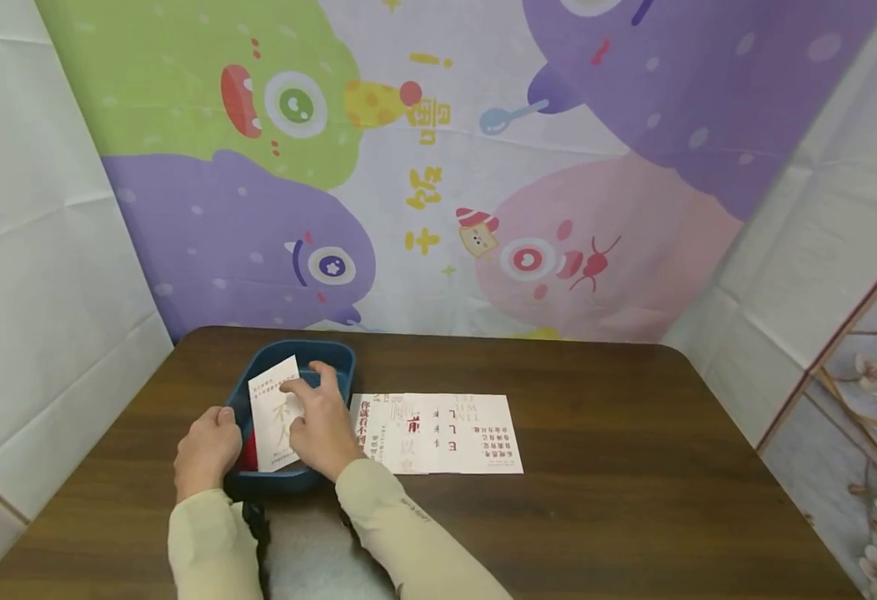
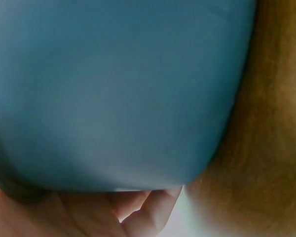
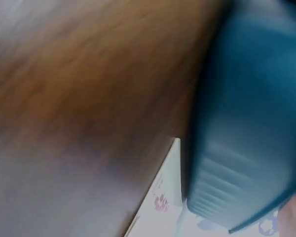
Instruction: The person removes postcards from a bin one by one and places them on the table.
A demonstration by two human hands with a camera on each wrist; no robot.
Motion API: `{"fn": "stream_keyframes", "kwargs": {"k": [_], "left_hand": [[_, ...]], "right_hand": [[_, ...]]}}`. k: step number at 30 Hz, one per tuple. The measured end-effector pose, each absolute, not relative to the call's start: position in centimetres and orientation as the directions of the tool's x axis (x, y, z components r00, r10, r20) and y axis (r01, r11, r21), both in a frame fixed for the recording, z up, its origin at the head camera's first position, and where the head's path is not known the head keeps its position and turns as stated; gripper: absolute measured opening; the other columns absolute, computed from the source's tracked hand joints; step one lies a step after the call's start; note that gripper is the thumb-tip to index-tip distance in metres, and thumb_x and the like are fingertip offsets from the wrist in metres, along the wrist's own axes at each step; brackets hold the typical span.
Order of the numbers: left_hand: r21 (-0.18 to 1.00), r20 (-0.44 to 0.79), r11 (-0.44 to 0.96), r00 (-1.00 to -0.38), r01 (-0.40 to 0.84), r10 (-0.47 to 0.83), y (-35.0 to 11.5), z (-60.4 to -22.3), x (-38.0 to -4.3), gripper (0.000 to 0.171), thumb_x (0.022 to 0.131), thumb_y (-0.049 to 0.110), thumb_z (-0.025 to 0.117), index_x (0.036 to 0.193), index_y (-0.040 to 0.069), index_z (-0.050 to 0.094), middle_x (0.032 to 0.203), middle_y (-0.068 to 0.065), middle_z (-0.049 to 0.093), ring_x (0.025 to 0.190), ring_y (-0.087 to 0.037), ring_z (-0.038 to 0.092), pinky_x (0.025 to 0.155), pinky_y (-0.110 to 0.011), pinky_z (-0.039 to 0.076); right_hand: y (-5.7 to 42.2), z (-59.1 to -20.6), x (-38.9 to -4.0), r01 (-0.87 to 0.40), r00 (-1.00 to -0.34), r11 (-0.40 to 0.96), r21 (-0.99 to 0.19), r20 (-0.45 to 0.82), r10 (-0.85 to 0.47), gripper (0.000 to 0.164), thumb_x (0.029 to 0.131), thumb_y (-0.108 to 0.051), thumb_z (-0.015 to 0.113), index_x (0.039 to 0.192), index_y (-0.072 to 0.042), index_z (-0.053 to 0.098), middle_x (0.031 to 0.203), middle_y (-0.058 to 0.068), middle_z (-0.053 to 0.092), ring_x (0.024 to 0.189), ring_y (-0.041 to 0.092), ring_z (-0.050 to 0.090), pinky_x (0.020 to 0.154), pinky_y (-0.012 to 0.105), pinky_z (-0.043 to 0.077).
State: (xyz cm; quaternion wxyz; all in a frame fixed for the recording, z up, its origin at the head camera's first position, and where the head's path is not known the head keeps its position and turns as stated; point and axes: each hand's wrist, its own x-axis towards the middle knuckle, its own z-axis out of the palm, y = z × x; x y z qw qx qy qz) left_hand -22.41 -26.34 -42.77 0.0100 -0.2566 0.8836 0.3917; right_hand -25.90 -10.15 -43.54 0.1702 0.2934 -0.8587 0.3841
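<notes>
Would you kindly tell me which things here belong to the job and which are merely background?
Job: blue bin, held by the left hand; white card, touched by the right hand; laid-out cards.

Background: wooden table; cartoon backdrop; flowered panel.

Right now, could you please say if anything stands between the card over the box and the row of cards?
Yes: the blue box's right wall and the right hand lie between the white card and the row of cards.
</notes>
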Motion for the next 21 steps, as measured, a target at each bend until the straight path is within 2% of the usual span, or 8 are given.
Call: {"fn": "stream_keyframes", "kwargs": {"k": [3,5,9,12,16,21], "left_hand": [[0.687,-0.221,0.562,-0.869,-0.461,-0.443,-26.4,-42.7,-22.4,0.062,0.105,0.041,0.014,0.147,-0.002,0.03,0.145,-0.04,0.032,0.123,-0.061,0.033,0.102,-0.075,0.027],[0.688,-0.219,0.563,-0.87,-0.458,-0.441,-26.4,-42.7,-22.3,0.061,0.105,0.041,0.014,0.147,-0.001,0.03,0.146,-0.04,0.031,0.123,-0.062,0.032,0.101,-0.076,0.027],[0.689,-0.209,0.57,-0.876,-0.448,-0.435,-26.2,-42.8,-22.3,0.061,0.105,0.04,0.015,0.146,-0.001,0.031,0.146,-0.04,0.032,0.124,-0.063,0.032,0.101,-0.075,0.027],[0.685,-0.215,0.572,-0.875,-0.452,-0.433,-26.1,-42.8,-22.3,0.06,0.105,0.04,0.016,0.146,-0.001,0.031,0.145,-0.04,0.032,0.124,-0.062,0.032,0.1,-0.075,0.027],[0.681,-0.225,0.571,-0.873,-0.458,-0.433,-25.9,-42.7,-22.4,0.06,0.105,0.04,0.017,0.147,-0.001,0.03,0.144,-0.04,0.033,0.123,-0.061,0.033,0.099,-0.075,0.029],[0.684,-0.209,0.575,-0.876,-0.449,-0.436,-26.1,-42.7,-22.2,0.059,0.105,0.039,0.018,0.146,-0.001,0.032,0.142,-0.041,0.035,0.121,-0.061,0.035,0.098,-0.075,0.031]], "right_hand": [[-9.8,-43.2,-26.0,-0.602,-0.798,0.459,-0.653,0.49,-0.351,0.047,0.08,0.006,0.061,0.123,-0.012,0.066,0.114,0.01,0.063,0.088,0.011,0.058,0.073,0.016,0.046],[-9.5,-43.1,-26.1,-0.561,-0.826,0.4,-0.725,0.458,-0.329,0.049,0.081,0.005,0.063,0.127,-0.011,0.065,0.104,0.007,0.066,0.081,0.009,0.056,0.071,0.017,0.046],[-8.8,-43.1,-25.9,-0.448,-0.883,0.275,-0.851,0.373,-0.283,0.047,0.084,-0.003,0.068,0.13,-0.015,0.063,0.109,0.003,0.066,0.084,0.004,0.059,0.068,0.019,0.051],[-8.3,-43.3,-25.5,-0.428,-0.891,0.207,-0.88,0.373,-0.257,0.041,0.09,-0.01,0.068,0.13,-0.017,0.064,0.111,0.001,0.067,0.087,0.005,0.061,0.065,0.02,0.052],[-7.6,-43.2,-24.9,-0.439,-0.896,0.131,-0.889,0.42,-0.144,0.031,0.093,-0.006,0.063,0.122,-0.017,0.069,0.102,0.003,0.07,0.081,0.007,0.059,0.064,0.02,0.047],[-5.0,-41.8,-24.6,-0.405,-0.913,0.047,-0.913,0.407,0.038,0.033,0.084,0.008,0.061,0.103,-0.016,0.074,0.093,0.008,0.07,0.071,0.013,0.057,0.059,0.021,0.044]]}}
